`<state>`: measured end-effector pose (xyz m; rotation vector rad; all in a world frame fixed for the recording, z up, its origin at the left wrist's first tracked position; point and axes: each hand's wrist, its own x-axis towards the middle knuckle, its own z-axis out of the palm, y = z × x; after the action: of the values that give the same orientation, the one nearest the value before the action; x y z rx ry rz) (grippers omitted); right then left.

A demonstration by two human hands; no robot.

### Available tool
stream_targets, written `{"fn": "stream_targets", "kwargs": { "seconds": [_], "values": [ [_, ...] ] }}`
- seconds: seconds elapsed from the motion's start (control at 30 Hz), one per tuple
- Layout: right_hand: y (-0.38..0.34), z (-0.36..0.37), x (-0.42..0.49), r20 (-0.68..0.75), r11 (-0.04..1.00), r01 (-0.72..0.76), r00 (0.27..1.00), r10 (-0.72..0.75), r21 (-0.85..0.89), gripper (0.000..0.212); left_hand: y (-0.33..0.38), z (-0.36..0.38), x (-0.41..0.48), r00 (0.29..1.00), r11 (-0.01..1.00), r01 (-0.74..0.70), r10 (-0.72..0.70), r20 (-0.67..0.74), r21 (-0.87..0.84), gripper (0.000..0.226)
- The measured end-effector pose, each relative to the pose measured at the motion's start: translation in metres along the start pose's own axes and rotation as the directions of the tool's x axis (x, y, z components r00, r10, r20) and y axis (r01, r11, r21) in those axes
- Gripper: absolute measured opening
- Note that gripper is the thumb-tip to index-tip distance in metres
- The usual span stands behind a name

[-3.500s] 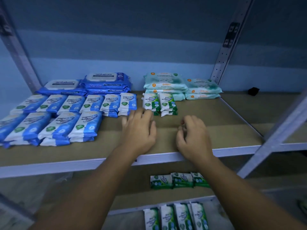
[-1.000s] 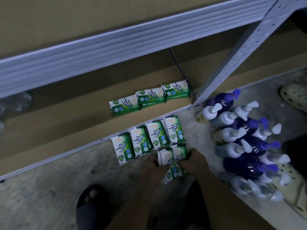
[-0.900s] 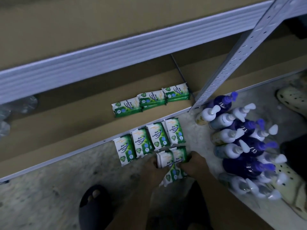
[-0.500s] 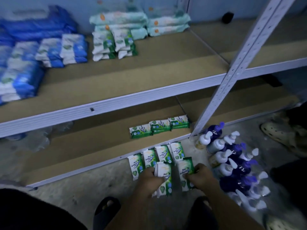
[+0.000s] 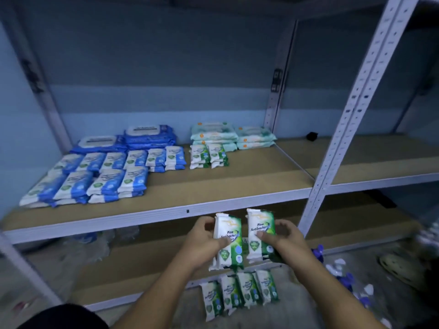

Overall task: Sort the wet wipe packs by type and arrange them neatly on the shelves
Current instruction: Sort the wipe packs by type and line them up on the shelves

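The left hand and right hand each grip white-and-green pine antibacterial wipe packs, standing upright.

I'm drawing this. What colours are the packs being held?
White and green, seen best in the head view: pine antibacterial wipe packs.

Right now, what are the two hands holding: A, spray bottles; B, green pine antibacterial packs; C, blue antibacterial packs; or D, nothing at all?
B: the left hand and the right hand each grip green pine packs, whose labels read "Pine Antibacterial".
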<state>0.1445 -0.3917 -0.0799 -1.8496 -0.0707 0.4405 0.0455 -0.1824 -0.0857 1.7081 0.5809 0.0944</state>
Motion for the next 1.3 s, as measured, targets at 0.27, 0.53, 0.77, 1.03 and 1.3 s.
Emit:
{"fn": "stream_targets", "kwargs": {
  "seconds": [0.27, 0.53, 0.77, 1.03, 1.3],
  "values": [
    [-0.091, 0.028, 0.02, 0.05, 0.982, 0.18, 0.982, -0.183, 0.051, 0.059, 0.066, -0.063, 0.02, 0.986, 0.992, -0.117, 0.122, -0.11, 0.055, 0.061],
    [-0.124, 0.074, 0.091, 0.048, 0.981, 0.187, 0.981, -0.189, 0.053, 0.064, 0.087, -0.093, 0.079, 0.967, 0.992, -0.073, 0.096, -0.237, 0.106, 0.058],
    [-0.122, 0.097, 0.129, 0.088, 0.982, 0.154, 0.985, -0.145, -0.11, 0.049, 0.069, -0.096, 0.117, 0.971, 0.987, 0.023, 0.016, -0.238, 0.161, 0.06],
    [-0.113, 0.1, 0.144, 0.07, 0.871, 0.235, 0.971, -0.227, -0.432, 0.051, 0.082, -0.097, 0.118, 0.947, 0.781, 0.083, 0.131, -0.292, 0.619, 0.032],
    [-0.115, 0.094, 0.112, 0.345, 0.516, 0.709, 0.694, -0.631, -0.481, 0.032, 0.076, -0.111, 0.095, 0.933, 0.715, -0.224, 0.354, -0.067, 0.662, 0.055]
  ]
}}
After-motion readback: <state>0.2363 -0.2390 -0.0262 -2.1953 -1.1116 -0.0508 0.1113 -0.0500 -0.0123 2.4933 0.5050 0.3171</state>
